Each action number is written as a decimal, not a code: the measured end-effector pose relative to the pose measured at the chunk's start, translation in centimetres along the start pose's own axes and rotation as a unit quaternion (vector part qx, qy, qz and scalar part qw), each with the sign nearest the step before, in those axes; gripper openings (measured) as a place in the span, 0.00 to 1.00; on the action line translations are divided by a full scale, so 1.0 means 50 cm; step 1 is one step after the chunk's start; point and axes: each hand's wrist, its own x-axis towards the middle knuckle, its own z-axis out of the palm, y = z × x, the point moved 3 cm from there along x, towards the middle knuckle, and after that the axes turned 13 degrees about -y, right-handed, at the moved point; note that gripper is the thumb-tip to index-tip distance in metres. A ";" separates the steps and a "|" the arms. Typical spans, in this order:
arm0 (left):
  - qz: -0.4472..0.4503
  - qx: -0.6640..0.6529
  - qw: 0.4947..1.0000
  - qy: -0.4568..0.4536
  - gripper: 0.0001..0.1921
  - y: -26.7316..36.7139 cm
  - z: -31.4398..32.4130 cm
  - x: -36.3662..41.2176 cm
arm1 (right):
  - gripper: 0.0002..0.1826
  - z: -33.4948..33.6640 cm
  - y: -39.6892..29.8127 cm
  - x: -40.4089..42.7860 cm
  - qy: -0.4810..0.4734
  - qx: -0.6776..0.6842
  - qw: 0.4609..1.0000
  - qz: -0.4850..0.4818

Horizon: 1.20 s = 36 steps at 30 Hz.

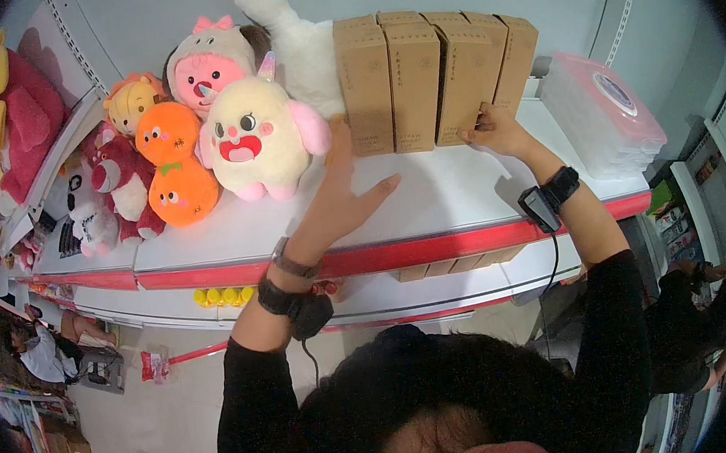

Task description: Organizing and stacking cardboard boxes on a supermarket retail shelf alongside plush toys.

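Note:
Brown cardboard boxes (415,84) stand upright in two rows on a white shelf with a red front edge (430,246). My right hand (495,132) touches the lower right corner of a front box (461,86), fingers bent; whether it grips the box cannot be told. My left hand (346,192) is spread above the shelf, left of the boxes, with nothing seen in it. Just left of it sits a cream plush toy with a horn (255,132). A white plush goose (301,55) leans behind, between that toy and the boxes.
Further left are orange plush toys (182,191), a pink-faced plush (210,71) and a dark red plush bear (126,184). Stacked clear containers with pink lids (601,112) stand at the right. Yellow-capped items (222,297) sit on the shelf below. Other people are at far left and far right.

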 end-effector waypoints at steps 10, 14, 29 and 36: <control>0.082 -0.057 0.995 -0.019 0.47 -0.127 0.002 0.119 | 0.25 0.012 -0.054 -0.027 0.056 -0.065 0.994 -0.061; 0.065 -0.039 0.997 -0.017 0.42 -0.128 0.008 0.122 | 0.28 0.020 -0.057 -0.030 0.071 -0.098 0.986 -0.111; 0.053 -0.054 0.997 0.018 0.49 -0.121 0.008 0.102 | 0.25 0.019 -0.057 -0.024 0.065 -0.083 0.993 -0.049; -0.024 0.104 0.994 0.002 0.47 -0.052 -0.002 0.046 | 0.37 0.028 -0.091 -0.099 0.049 -0.081 0.995 -0.023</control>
